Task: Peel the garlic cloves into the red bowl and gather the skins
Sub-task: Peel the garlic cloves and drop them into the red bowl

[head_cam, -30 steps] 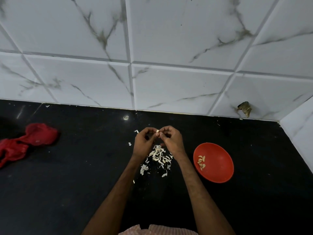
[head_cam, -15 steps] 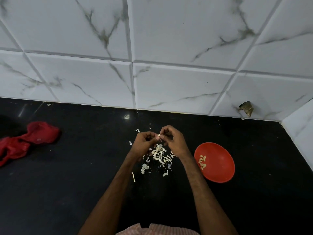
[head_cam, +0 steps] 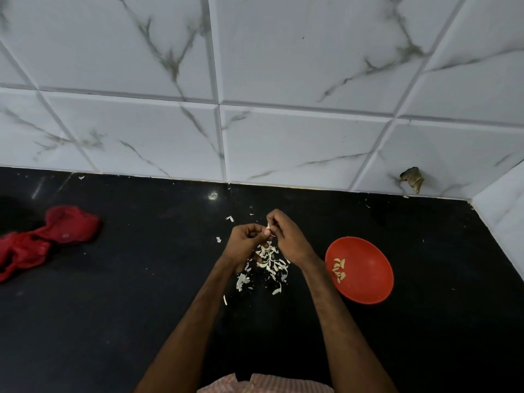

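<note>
We see both hands meeting over the black counter (head_cam: 113, 307), a little above a loose pile of skins (head_cam: 269, 260). The left hand (head_cam: 243, 242) has its fingers curled, and its thumb and fingertips pinch a small garlic clove (head_cam: 268, 226). The right hand (head_cam: 289, 239) is also curled and pinches the same clove from the other side, slightly higher. The clove is mostly hidden by the fingers, so we cannot tell how much of its skin is off. The pile of skins lies on the counter directly below the hands, partly covered by them, and some single flakes are scattered near it. The red bowl (head_cam: 368, 268) stands on the counter at the right, just beside the right forearm, and it holds several peeled cloves (head_cam: 338, 269) near its left side. Far to the left, well apart from the hands, lies a crumpled red cloth (head_cam: 42, 239). Behind the counter rises a wall of white marble tiles (head_cam: 283, 137), and a small brownish object (head_cam: 412, 178) sticks to it low at the right. At the bottom edge we notice a piece of striped garment (head_cam: 263, 385).
</note>
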`<state>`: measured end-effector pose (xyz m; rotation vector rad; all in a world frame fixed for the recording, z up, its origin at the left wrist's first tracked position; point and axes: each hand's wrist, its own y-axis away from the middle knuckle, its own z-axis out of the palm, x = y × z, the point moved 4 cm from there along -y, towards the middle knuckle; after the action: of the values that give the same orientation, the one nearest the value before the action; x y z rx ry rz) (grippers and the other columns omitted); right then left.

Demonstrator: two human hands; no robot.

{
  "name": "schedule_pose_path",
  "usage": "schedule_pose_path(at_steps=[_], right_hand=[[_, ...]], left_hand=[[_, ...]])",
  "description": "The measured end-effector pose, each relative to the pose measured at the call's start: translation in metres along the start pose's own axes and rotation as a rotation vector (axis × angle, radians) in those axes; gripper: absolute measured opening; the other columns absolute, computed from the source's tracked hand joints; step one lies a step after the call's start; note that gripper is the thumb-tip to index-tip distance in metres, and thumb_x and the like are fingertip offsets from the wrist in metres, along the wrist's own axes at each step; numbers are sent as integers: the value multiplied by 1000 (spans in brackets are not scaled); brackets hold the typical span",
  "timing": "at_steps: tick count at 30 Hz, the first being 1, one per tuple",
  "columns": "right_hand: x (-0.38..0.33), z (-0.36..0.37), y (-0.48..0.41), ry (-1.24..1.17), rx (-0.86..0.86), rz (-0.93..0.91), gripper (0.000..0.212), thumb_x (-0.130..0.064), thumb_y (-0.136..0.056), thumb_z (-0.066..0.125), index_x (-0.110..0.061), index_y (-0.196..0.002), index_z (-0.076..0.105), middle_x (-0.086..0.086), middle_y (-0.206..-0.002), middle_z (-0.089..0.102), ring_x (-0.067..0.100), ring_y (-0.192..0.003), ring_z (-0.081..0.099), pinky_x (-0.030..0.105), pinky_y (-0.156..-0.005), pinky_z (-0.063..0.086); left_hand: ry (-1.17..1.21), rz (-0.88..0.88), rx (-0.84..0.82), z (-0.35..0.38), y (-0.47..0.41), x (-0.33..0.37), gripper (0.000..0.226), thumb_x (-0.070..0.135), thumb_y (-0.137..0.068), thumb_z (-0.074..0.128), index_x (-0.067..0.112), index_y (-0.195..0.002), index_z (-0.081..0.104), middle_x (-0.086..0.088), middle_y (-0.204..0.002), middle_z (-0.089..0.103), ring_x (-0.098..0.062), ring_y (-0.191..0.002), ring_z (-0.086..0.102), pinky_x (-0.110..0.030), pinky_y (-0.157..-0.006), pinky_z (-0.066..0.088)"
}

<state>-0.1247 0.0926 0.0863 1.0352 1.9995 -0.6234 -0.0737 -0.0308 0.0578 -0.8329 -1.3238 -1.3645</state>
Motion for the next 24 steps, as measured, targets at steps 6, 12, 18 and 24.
schedule_pose_path(at_steps=[6, 12, 18, 24], right_hand=[[0, 0, 1, 25, 92, -1, 22, -2, -99, 41, -23, -92, 43, -8, -87, 47, 18, -78, 50, 39, -64, 46], [-2, 2, 1, -9, 78, 5, 27, -1, -100, 42, -26, -90, 43, -5, -89, 49, 13, -79, 48, 29, -67, 42], [-7, 1, -1, -53, -8, 14, 26, -1, -100, 43, -25, -89, 43, -5, -89, 49, 5, -75, 44, 26, -65, 38], [0, -1, 0, -92, -71, 138, 13, -11, -105, 42, -22, -97, 44, 2, -87, 54, 10, -74, 48, 30, -67, 43]], left_hand=[[67, 14, 17, 7, 1, 3, 11, 8, -96, 61, -1, -99, 66, -5, -75, 68, -5, -58, 60, -20, -37, 44], [227, -2, 36, 5, 0, 1, 8, 11, -98, 58, 7, -93, 63, -1, -71, 64, -8, -56, 57, -20, -38, 39], [342, -23, 65, 0, -3, -2, 6, 13, -99, 55, 13, -95, 60, -1, -75, 62, -7, -57, 55, -18, -38, 35], [367, 4, 123, -2, -4, 1, 8, 12, -98, 57, 10, -101, 64, 0, -73, 59, -6, -56, 52, -18, -39, 34]])
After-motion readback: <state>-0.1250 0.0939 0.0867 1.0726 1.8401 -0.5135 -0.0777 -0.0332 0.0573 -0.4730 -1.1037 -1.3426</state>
